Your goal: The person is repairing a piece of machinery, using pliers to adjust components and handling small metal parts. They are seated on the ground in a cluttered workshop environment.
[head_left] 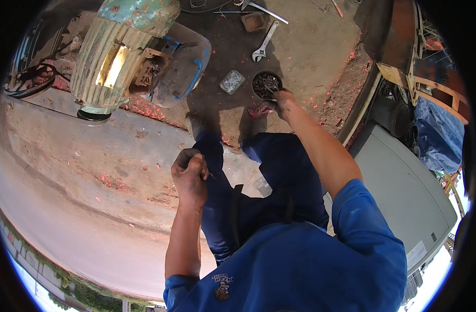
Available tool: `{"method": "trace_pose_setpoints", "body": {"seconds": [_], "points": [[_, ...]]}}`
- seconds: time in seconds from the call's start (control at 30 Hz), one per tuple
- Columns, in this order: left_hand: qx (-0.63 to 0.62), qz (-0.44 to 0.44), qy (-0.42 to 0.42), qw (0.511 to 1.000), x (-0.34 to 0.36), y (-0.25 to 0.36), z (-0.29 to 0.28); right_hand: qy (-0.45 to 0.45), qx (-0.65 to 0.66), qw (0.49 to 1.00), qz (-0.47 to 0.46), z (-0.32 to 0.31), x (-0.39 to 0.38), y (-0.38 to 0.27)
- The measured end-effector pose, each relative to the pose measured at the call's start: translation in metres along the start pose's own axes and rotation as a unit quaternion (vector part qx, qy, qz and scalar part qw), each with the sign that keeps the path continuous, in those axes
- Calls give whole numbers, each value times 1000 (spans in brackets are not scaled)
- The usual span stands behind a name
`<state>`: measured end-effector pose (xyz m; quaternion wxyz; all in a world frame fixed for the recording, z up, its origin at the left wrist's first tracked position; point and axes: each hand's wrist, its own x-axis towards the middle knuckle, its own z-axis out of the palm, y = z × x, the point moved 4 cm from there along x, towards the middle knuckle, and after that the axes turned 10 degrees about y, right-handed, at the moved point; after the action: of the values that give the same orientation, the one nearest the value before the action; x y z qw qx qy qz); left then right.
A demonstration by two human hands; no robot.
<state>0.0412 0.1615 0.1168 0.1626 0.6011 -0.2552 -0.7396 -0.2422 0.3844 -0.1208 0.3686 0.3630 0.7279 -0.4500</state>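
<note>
My left hand (190,174) is raised over my left thigh, its fingers curled into a closed grip. Whatever it may hold is hidden by the fingers. My right hand (285,102) reaches forward to the near right rim of a round dark bowl (255,93). Small dark metal pieces (268,82), which look like bolts or screws, lie in the bowl. The right fingertips are drawn together at the rim; what is between them is too small to make out. Just left of the bowl sits a clear plastic box (232,82) of small silvery hardware.
An adjustable wrench (265,42) and a hammer (265,10) lie beyond the bowl, near a rusty square box (253,22). A green ribbed motor (110,62) with an open terminal box (150,71) stands at left, beside a blue-edged metal piece (188,83). A grey cabinet (404,182) is at right.
</note>
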Motion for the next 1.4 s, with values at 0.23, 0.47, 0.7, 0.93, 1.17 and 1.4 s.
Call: {"method": "trace_pose_setpoints", "body": {"seconds": [0.23, 0.47, 0.7, 0.93, 1.17, 1.4], "points": [[141, 118, -135, 974, 142, -64, 32, 91, -323, 918, -213, 150, 250, -22], [155, 277, -221, 922, 163, -78, 57, 69, -292, 906, -298, 207, 320, -38], [17, 261, -67, 963, 171, -59, 57, -259, -91, 769, -578, 161, 5, -78], [-8, 303, -79, 950, 153, -50, 38, -299, -65, 469, -829, 140, -181, -48], [-14, 346, -90, 934, 152, -32, 4, -268, -41, 402, -875, 169, -194, -32], [-26, 435, -110, 893, 162, -7, -8, -229, -46, 397, -888, 197, -209, -38]]}}
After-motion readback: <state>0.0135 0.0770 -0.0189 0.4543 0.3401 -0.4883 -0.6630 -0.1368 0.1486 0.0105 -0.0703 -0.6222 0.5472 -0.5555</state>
